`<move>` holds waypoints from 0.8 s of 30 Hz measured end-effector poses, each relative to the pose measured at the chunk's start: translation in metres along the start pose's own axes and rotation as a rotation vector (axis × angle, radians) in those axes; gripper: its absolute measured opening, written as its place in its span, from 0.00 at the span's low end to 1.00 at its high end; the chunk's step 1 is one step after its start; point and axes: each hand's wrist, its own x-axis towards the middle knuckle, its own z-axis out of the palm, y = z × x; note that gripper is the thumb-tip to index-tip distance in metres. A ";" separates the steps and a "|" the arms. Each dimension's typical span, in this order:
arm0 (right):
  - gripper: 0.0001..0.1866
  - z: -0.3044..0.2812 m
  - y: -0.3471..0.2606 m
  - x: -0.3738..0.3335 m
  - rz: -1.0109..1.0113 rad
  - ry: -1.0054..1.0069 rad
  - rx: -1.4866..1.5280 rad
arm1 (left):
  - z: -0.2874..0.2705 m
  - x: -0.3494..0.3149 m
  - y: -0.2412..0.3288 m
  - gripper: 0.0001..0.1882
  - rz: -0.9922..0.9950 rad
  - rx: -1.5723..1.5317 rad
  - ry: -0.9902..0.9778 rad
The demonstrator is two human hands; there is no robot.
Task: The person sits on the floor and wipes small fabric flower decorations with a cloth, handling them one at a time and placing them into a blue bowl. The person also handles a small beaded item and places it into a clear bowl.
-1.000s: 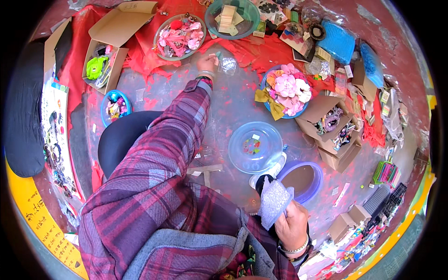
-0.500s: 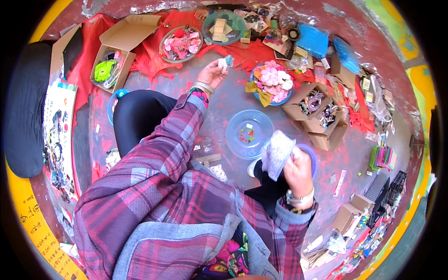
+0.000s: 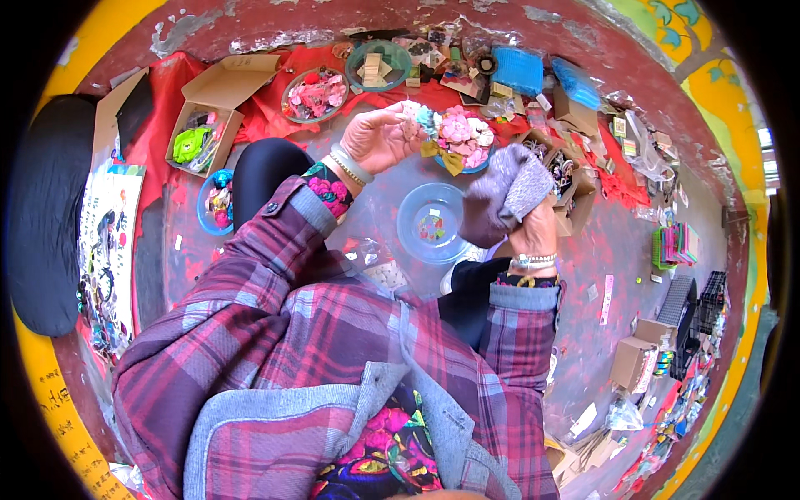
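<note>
Out in front, my left hand (image 3: 377, 140) pinches a small pale, ruffled piece with light blue on it (image 3: 423, 122), like a little fabric flower. Its exact kind is too small to make out. My right hand (image 3: 536, 231) is closed round a bunched grey cloth (image 3: 515, 190), which flops over to the left above the fingers. Between and below the two hands, a clear round plastic basin (image 3: 408, 237) stands on the floor, with small red and green bits on its bottom. Just beyond the left fingertips lie pink and white fabric flowers (image 3: 460, 133) in a blue bowl.
Cardboard boxes of hair ties (image 3: 575, 196) stand behind the cloth. Farther back are a basin of pink pieces (image 3: 312, 96), a green basin (image 3: 360, 73) and an open carton (image 3: 218, 117). At right sit coloured plastic baskets (image 3: 677, 245). My bent knees flank the basin.
My left hand has come up and rightward with the small pale piece, nearer to the cloth. The grey cloth has been raised and now folds over my right hand. The view has shifted slightly.
</note>
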 end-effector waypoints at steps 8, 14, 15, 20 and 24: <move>0.23 0.017 0.048 -0.007 -0.038 -0.081 0.300 | 0.044 -0.027 -0.013 0.11 0.048 0.356 0.081; 0.19 0.020 0.063 -0.004 -0.115 0.009 0.124 | 0.041 -0.015 -0.043 0.11 -0.029 0.512 0.146; 0.18 0.019 0.063 -0.003 -0.112 0.032 0.045 | 0.040 -0.014 -0.048 0.11 -0.066 0.533 0.154; 0.13 0.014 0.059 0.004 -0.127 0.264 -0.035 | 0.034 -0.013 -0.050 0.11 -0.180 0.514 0.088; 0.12 0.001 0.059 0.013 -0.094 0.251 0.247 | -0.003 -0.003 -0.031 0.14 0.108 0.953 0.254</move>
